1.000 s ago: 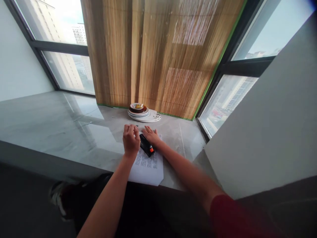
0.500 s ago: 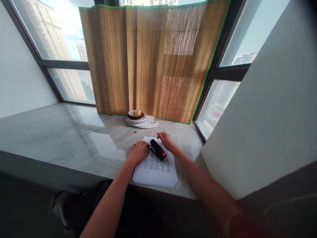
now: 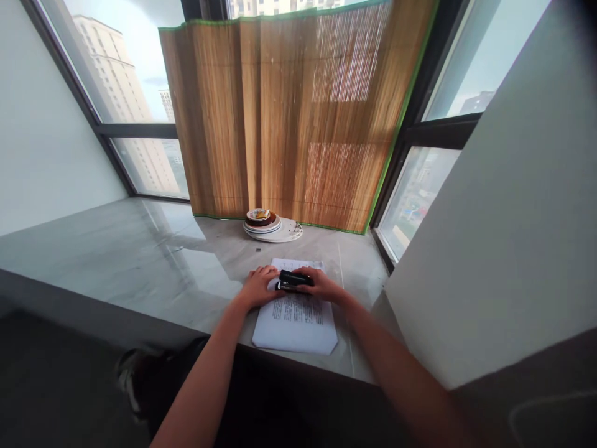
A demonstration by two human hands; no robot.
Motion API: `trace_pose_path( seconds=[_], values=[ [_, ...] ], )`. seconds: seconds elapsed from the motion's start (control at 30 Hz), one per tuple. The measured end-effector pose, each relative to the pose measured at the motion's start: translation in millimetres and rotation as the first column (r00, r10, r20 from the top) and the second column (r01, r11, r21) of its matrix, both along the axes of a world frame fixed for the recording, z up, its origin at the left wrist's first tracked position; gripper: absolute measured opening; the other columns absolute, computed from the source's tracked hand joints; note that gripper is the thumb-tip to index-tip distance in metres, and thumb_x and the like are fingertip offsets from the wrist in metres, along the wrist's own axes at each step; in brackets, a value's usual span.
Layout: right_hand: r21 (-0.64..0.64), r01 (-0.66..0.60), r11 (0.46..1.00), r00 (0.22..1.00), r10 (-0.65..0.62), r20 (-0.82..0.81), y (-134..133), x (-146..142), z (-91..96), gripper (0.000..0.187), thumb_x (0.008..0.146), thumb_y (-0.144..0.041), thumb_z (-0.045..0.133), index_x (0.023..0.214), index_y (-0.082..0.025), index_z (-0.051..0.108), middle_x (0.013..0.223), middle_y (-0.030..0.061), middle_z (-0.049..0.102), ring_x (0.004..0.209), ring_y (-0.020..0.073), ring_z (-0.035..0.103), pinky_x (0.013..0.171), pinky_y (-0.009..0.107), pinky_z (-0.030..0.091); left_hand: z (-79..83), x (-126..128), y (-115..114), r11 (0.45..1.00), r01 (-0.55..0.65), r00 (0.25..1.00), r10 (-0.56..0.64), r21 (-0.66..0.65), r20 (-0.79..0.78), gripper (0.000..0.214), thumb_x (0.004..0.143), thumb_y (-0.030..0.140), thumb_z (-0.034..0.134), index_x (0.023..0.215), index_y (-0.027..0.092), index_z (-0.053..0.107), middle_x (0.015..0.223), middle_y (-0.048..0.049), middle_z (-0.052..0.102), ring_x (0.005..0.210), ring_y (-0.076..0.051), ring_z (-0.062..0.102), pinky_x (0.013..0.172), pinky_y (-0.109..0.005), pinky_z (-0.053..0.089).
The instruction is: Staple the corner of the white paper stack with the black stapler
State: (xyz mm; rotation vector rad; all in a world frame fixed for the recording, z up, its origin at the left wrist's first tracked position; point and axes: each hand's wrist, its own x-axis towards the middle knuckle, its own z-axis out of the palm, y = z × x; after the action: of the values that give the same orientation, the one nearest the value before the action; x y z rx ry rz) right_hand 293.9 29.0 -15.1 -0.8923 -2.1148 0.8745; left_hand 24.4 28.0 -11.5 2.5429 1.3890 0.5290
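Note:
A black stapler lies sideways over the upper part of a stack of printed paper. My right hand is closed around the stapler's right end, fingers on top and thumb along the near side. Against the left edge of the paper rests my left hand, its fingers stretched out and its thumb reaching toward the stapler's left end. Whether that thumb touches the stapler is hard to make out. The red part of the stapler is hidden by my right hand.
Behind the paper, a stack of plates and small dishes stands on the grey stone sill. A small dark piece lies in front of it. A bamboo blind hangs at the back, and a white wall rises at the right.
My right hand has come down onto the stapler and gripped it. The stapler has turned from slanting to nearly level across the page. My left hand stays at the paper's left edge.

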Motion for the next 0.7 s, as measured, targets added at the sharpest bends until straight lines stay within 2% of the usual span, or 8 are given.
trace_pose_path(
  seconds=[0.1,0.17,0.23,0.33,0.47,0.6,0.7],
  values=[
    [-0.205,-0.051,0.977,0.992,0.026,-0.123,-0.3,12.3,1.9,0.049,0.096,-0.057,0.059,0.128,-0.021,0.07,0.129,0.0089,0.069,0.118,0.0286,0.062,0.105,0.043,0.045,-4.1,-2.3,3.1,0.999,0.03,0.998,-0.028,-0.036,0.053,0.058,0.083,0.047,0.078,0.136,0.028,0.065,0.149,-0.008,0.057,0.137,-0.031,0.051,0.117,-0.048,0.035],
    [-0.277,-0.096,0.956,0.984,0.05,-0.171,-0.6,19.0,3.4,0.053,0.094,-0.061,0.061,0.128,-0.021,0.071,0.129,0.0087,0.07,0.12,0.0285,0.061,0.108,0.043,0.044,-6.3,-3.5,5.2,0.996,0.072,0.993,-0.067,-0.053,0.093,0.059,0.084,0.044,0.078,0.138,0.025,0.063,0.15,-0.0092,0.057,0.14,-0.03,0.05,0.12,-0.046,0.032],
    [-0.33,-0.155,0.931,0.972,0.085,-0.218,0.2,23.7,4.1,0.06,0.089,-0.062,0.069,0.132,-0.02,0.068,0.126,0.0092,0.071,0.115,0.0273,0.064,0.103,0.041,0.047,-7.2,-4.6,6.9,0.992,0.106,0.987,-0.097,-0.064,0.131,0.064,0.081,0.04,0.08,0.139,0.023,0.061,0.148,-0.0108,0.058,0.142,-0.03,0.049,0.122,-0.046,0.031],
    [-0.384,-0.191,0.904,0.957,0.084,-0.279,2.7,27.1,3.3,0.069,0.082,-0.06,0.078,0.137,-0.019,0.065,0.12,0.0098,0.072,0.101,0.0236,0.067,0.088,0.034,0.052,-5.5,-5.5,8.0,0.991,0.101,0.965,-0.076,-0.085,0.249,0.077,0.075,0.038,0.084,0.144,0.021,0.056,0.149,-0.0127,0.058,0.141,-0.031,0.051,0.122,-0.046,0.033],
    [-0.381,-0.135,0.915,0.968,0.04,-0.248,4.7,28.9,2.5,0.068,0.078,-0.06,0.082,0.129,-0.017,0.07,0.111,0.0095,0.073,0.095,0.0222,0.068,0.082,0.031,0.052,-1.2,-5.0,6.2,0.986,0.069,0.918,-0.005,-0.149,0.396,0.081,0.07,0.036,0.087,0.143,0.021,0.055,0.14,-0.0135,0.064,0.132,-0.032,0.059,0.115,-0.047,0.041],
    [-0.312,-0.064,0.948,0.979,-0.001,-0.204,2.6,29.7,8.0,0.066,0.077,-0.061,0.081,0.124,-0.015,0.073,0.108,0.0109,0.075,0.092,0.0231,0.068,0.08,0.033,0.053,-1.0,-3.9,5.0,0.991,0.074,0.936,-0.03,-0.113,0.352,0.081,0.058,0.025,0.092,0.134,0.023,0.062,0.137,-0.0109,0.065,0.131,-0.033,0.059,0.116,-0.048,0.04],
    [-0.177,0.045,0.983,0.981,-0.077,-0.177,-2.2,23.3,11.8,0.054,0.086,-0.057,0.074,0.122,-0.016,0.074,0.117,0.0128,0.073,0.095,0.0227,0.069,0.082,0.034,0.055,-5.0,-4.1,6.9,0.992,0.07,0.942,-0.031,-0.105,0.335,0.081,0.063,0.028,0.091,0.137,0.022,0.06,0.139,-0.0115,0.063,0.131,-0.032,0.058,0.116,-0.047,0.041]
  ],
)
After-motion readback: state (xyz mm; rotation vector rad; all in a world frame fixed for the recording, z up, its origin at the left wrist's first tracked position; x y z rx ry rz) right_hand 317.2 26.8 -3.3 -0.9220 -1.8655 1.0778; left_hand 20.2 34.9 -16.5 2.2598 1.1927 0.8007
